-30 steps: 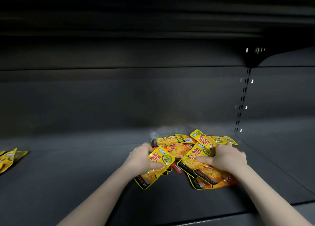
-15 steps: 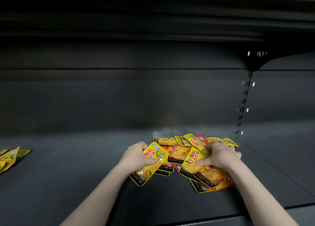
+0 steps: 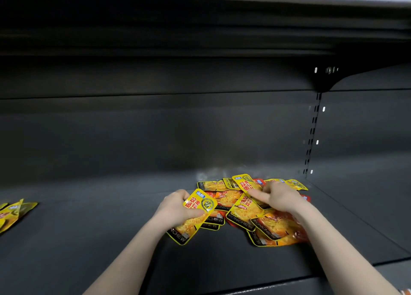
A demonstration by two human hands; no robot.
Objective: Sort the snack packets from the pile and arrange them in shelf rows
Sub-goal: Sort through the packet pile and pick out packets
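A loose pile of yellow and orange snack packets lies on the dark shelf, right of centre. My left hand grips a small stack of yellow packets at the pile's left edge, thumb across the top one. My right hand sits on top of the pile with its fingers curled round a yellow packet at the back, thumb pointing left. Some red packets peek out beneath the yellow ones.
A few yellow packets lie at the far left of the same shelf. A slotted upright and a side panel bound the shelf on the right. Another shelf hangs overhead. The shelf's front edge runs below my forearms.
My right hand has shifted back and up over the pile onto a packet at the rear. My left hand keeps its stack, drawn slightly left and toward me.
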